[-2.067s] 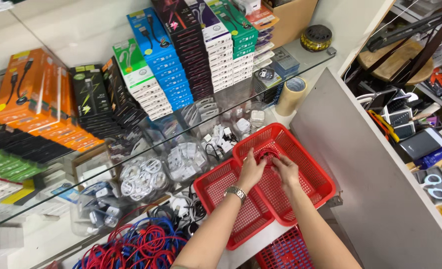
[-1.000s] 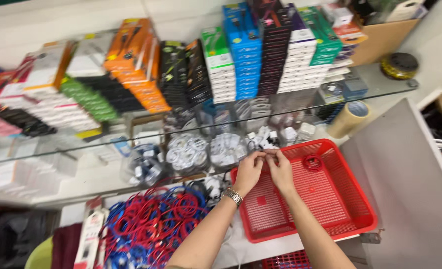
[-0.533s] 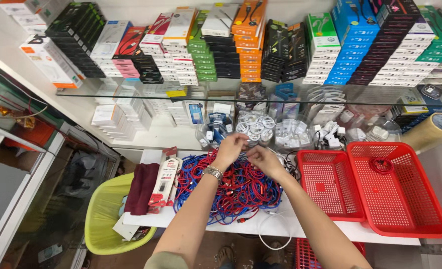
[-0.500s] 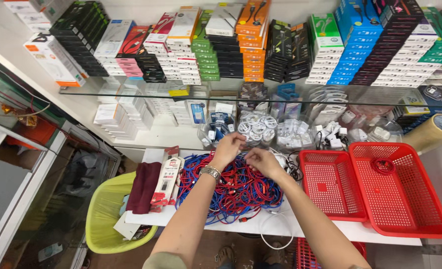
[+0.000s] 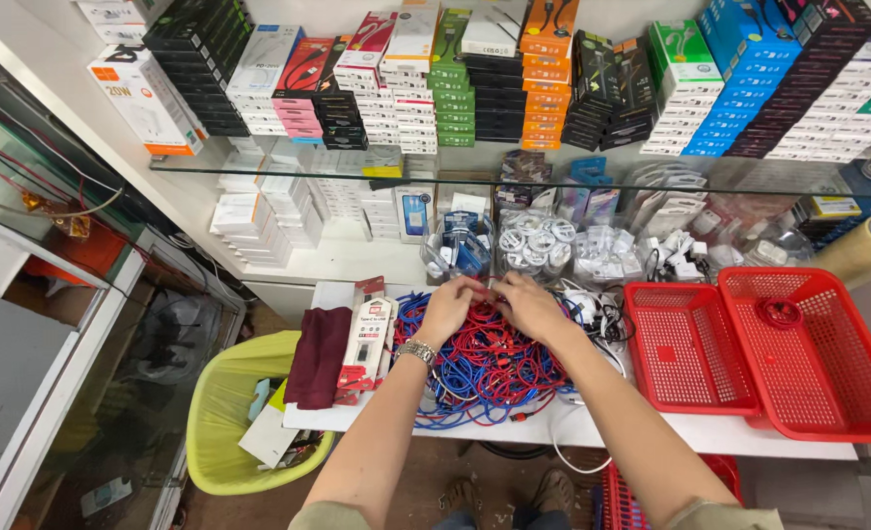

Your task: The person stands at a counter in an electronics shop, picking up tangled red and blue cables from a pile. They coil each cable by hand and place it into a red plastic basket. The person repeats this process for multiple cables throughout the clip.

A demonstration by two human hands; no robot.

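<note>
Both hands, left hand (image 5: 447,306) and right hand (image 5: 529,304), have closed together over the cables (image 5: 485,358).

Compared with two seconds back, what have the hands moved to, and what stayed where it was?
Both hands left the red baskets and moved left to the pile of red and blue cables. Now the left hand and right hand meet over the pile's far edge, fingers pinching a red cable. The baskets remain side by side on the white counter; the stacked boxes are unchanged.

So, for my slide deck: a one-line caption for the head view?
Both hands work in a red and blue cable pile, two red baskets alongside.
</note>
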